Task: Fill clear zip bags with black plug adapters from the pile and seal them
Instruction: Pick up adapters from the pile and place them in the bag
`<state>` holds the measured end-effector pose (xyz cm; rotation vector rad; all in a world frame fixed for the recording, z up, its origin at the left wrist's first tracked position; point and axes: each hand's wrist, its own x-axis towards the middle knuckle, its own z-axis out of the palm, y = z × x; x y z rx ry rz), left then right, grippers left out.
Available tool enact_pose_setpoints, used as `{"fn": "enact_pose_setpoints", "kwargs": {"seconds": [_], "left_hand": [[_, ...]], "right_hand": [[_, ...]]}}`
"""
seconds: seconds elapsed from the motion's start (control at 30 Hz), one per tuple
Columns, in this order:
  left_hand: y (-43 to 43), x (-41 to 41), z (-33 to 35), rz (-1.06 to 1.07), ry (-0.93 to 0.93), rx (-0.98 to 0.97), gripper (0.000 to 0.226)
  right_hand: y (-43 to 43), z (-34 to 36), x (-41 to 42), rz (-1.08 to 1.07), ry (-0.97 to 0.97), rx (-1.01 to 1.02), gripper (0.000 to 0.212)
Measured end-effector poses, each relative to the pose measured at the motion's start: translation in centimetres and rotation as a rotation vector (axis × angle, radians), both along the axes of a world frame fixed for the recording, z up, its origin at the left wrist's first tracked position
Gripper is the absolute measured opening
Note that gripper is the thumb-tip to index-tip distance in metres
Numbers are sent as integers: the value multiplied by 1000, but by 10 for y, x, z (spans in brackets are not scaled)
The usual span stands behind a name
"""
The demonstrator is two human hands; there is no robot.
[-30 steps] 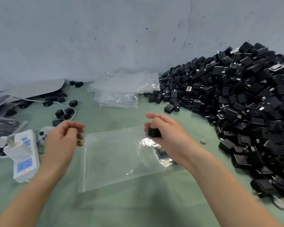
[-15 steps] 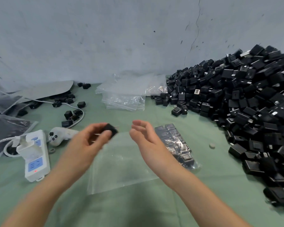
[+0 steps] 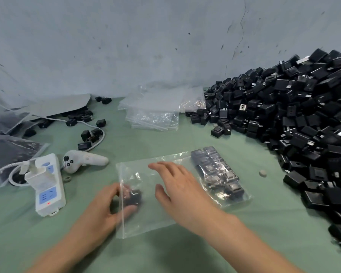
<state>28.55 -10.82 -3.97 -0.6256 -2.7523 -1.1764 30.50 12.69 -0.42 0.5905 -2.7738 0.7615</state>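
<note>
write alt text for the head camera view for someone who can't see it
A person's left hand pushes a black plug adapter into the open end of a clear zip bag lying on a green table, while the right hand rests open on top of the bag. A large pile of black adapters fills the right side.

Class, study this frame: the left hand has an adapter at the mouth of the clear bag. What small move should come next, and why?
Probably the left hand should push its black adapter deeper into the clear zip bag, towards the adapters already packed at the far end, then let go. The adapter sits just inside the opening, and the right hand lies flat over the bag.
</note>
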Motion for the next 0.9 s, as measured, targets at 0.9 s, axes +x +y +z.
{"fn": "enact_pose_setpoints", "kwargs": {"seconds": [0.9], "left_hand": [[25,-14,22,-255,267,-484,20]], "right_hand": [[-34,16,-1,134,235,255,45]]}}
